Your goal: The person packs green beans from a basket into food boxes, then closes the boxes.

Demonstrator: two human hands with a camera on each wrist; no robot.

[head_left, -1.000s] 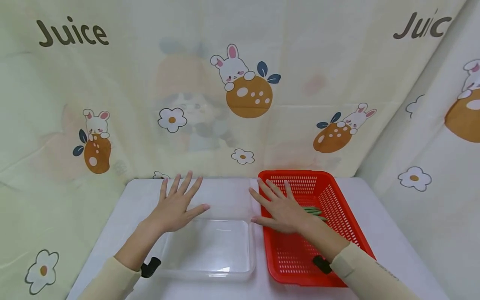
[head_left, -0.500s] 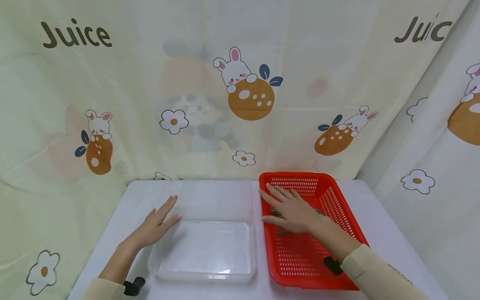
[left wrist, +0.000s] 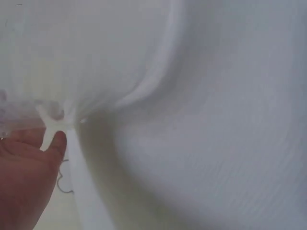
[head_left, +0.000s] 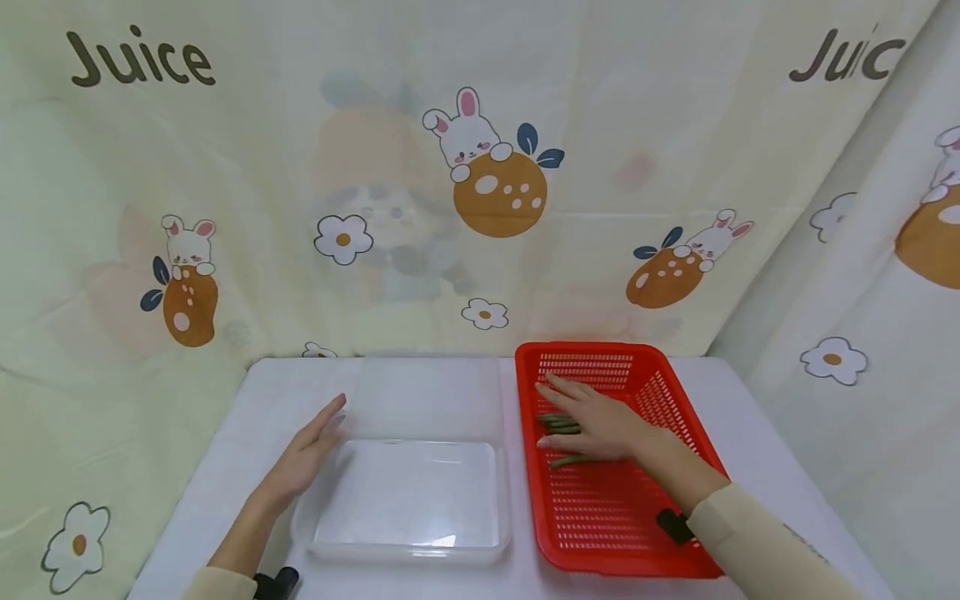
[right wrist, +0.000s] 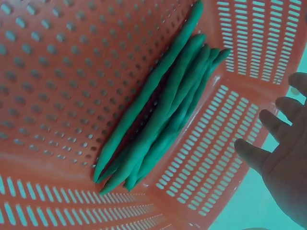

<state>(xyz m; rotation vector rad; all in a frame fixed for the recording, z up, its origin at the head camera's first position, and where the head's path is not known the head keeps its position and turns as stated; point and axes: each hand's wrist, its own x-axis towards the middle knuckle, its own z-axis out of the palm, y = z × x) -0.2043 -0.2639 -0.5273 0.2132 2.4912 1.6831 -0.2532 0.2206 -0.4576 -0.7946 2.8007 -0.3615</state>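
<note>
Hovering over a red plastic basket (head_left: 592, 508) on the right of a white worktop (head_left: 738, 433), a person's right hand (head_left: 603, 423) is spread, palm down, its fingers extended and apart. It holds nothing; the right wrist view shows the fingertips clear of a small bundle of slender green beans (right wrist: 163, 110). The beans lie roughly side by side on the basket's perforated floor, and in the head view their left ends show from under the hand, near the basket's left wall.

To the left, the left hand (head_left: 302, 458) is at the far left corner of a clear, shallow container (head_left: 405, 500), its fingers mostly straight and close together, with nothing in its grasp. Whether it touches the container cannot be told. Just beyond the container, a translucent panel (head_left: 431, 396) lies flat.

Both arms wear cream sleeves (head_left: 757, 542), with a black device (head_left: 675, 527) at each wrist. On the far side hangs a pale cloth (head_left: 577, 50) printed with rabbits hugging orange-brown fruit, white flowers and the word "Juice".
</note>
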